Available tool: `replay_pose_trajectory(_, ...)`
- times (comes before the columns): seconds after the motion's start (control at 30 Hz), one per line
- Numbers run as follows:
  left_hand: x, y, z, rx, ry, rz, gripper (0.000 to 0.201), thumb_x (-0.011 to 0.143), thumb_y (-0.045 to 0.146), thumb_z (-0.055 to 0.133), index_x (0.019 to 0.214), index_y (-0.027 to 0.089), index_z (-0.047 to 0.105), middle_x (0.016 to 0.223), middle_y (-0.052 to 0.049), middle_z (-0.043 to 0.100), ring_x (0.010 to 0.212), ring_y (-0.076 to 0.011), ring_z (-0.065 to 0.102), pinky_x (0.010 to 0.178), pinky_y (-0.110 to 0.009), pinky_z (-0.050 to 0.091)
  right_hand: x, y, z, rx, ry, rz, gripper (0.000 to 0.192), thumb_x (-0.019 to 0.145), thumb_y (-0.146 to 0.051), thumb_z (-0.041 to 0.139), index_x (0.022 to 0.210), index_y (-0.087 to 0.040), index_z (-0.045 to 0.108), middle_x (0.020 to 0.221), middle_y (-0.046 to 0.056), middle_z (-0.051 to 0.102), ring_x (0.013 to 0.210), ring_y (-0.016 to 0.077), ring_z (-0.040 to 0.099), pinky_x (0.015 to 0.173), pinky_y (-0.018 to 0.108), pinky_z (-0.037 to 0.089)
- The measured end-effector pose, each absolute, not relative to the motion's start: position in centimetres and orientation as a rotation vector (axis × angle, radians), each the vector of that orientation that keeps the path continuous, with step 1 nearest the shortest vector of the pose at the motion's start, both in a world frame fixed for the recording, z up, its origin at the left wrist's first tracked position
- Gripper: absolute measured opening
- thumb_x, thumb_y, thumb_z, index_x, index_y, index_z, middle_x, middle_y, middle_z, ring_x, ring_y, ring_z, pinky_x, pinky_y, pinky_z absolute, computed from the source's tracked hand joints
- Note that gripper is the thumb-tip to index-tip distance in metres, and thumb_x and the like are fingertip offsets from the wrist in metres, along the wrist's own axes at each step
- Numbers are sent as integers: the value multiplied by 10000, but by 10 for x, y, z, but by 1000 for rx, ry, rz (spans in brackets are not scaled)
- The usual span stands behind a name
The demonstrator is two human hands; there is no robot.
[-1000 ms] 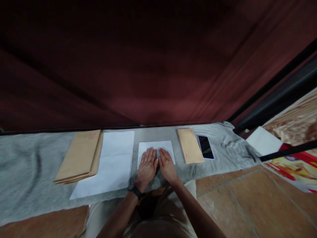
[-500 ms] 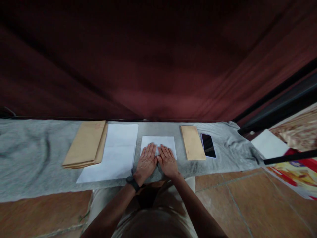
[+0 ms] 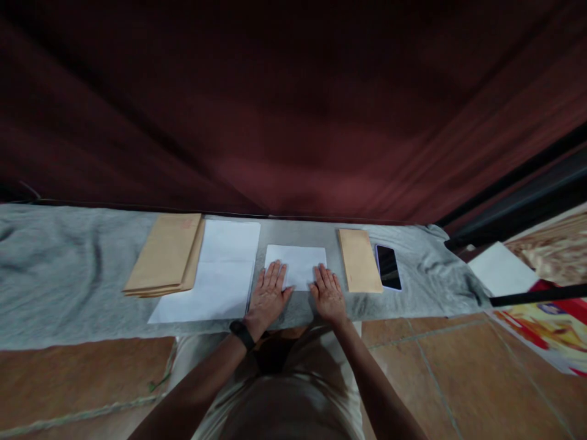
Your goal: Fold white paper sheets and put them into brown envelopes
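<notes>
A small white sheet of paper (image 3: 297,264), seemingly folded, lies flat on the grey cloth in front of me. My left hand (image 3: 269,296) rests flat on its left edge, fingers stretched out. On its right edge lies my right hand (image 3: 328,294), also flat with the fingers extended. Both palms face down and neither hand grips anything. Left of the folded paper are larger white sheets (image 3: 224,269), partly covered by a stack of brown envelopes (image 3: 165,253). To the right lies a single brown envelope (image 3: 361,261).
A phone (image 3: 388,267) with a dark screen lies right of the single envelope. Grey cloth (image 3: 59,275) covers the narrow table, with a dark red curtain (image 3: 293,153) behind it. At far right are a black bar (image 3: 536,294), a white sheet (image 3: 502,269) and a colourful printed box (image 3: 545,333).
My hands have moved apart, from the middle of the folded paper out to its left and right edges. The view has shifted slightly.
</notes>
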State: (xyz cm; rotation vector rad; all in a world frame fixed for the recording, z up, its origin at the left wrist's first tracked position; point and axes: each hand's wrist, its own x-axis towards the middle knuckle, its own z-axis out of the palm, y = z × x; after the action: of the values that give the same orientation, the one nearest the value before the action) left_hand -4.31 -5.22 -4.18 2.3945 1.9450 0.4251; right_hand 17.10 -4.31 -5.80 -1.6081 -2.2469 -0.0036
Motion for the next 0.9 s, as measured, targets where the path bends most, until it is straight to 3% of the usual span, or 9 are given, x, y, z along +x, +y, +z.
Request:
replay_pose_trajectory(0.23, -40, -52, -38, 2398, 1962, 372, 650, 1008, 442, 351, 1568, 113, 320, 1645, -160, 287, 1544, -281, 234, 1273, -520, 159, 177, -44, -56, -1657, -2170, 11, 531, 1073, -308, 328, 1548, -77, 375, 1581, 178, 416, 1496, 280, 329, 1200, 497, 299)
replay_pose_trajectory(0.5, -40, -51, -40, 2409, 1935, 362, 653, 1004, 408, 352, 1589, 131, 263, 1650, -153, 264, 1550, -276, 208, 1270, -555, 163, 135, -27, -41, -1502, -2291, 152, 513, 1059, -282, 356, 1548, -132, 401, 1613, 123, 377, 1502, 250, 327, 1216, 463, 302)
replay_pose_trajectory(0.77, -43, -52, -44, 2419, 1954, 384, 642, 994, 413, 368, 1571, 136, 322, 1635, -161, 304, 1542, -300, 232, 1255, -585, 179, 130, -28, -46, -1515, -2283, 142, 473, 1059, -301, 414, 1512, -177, 468, 1591, 110, 420, 1490, 248, 351, 1221, 480, 293)
replay_pose_trajectory(0.9, -44, -46, -43, 2422, 1940, 447, 611, 998, 361, 338, 1537, 76, 374, 1608, -193, 361, 1527, -310, 274, 1243, -552, 242, 131, -28, -44, -1536, -2269, 144, 466, 1056, -316, 428, 1501, -190, 486, 1588, 106, 424, 1482, 247, 368, 1216, 477, 308)
